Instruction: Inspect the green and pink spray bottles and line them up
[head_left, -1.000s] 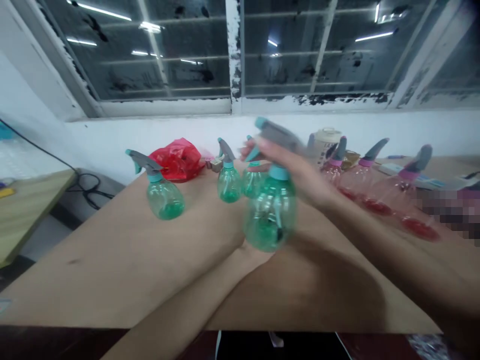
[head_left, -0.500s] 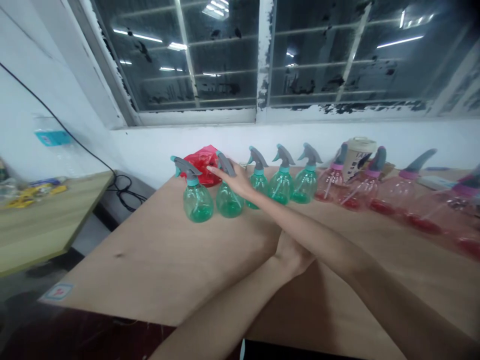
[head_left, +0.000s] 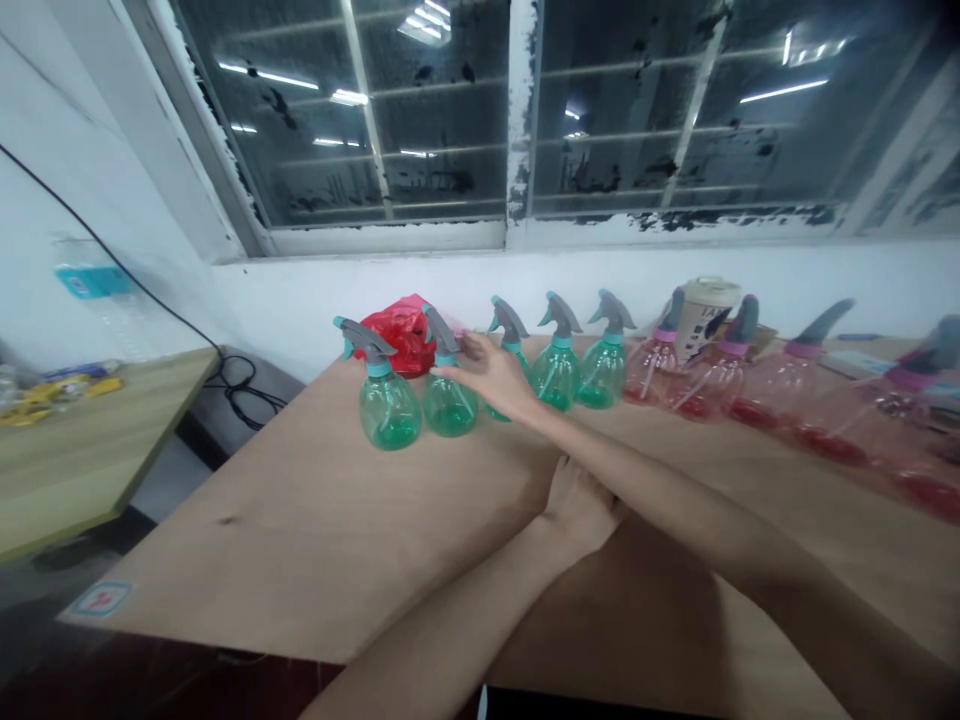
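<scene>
A row of spray bottles with grey trigger heads stands upright on the wooden table. My right hand [head_left: 491, 372] is at the neck of the second green spray bottle [head_left: 451, 405] from the left. Its thumb stretches across the front of the collar and the fingers sit apart from it on the right; no firm grip shows. Left of that stands the end green spray bottle [head_left: 390, 412]. A third green bottle is partly covered by my right hand. My left hand [head_left: 581, 508] rests low near the tabletop under my right forearm, which hides its fingers.
A red plastic bag [head_left: 401, 335] lies behind the left bottles. More green bottles [head_left: 556, 378] and several pink bottles [head_left: 705, 385] run rightward. A paper cup [head_left: 701, 315] stands by the wall. Left are another table [head_left: 97, 460] and a black cable [head_left: 244, 395].
My right hand has moved right and down, from the second bottle's trigger head to its neck. The bottle stays in place. My left hand has barely moved. The view has shifted slightly.
</scene>
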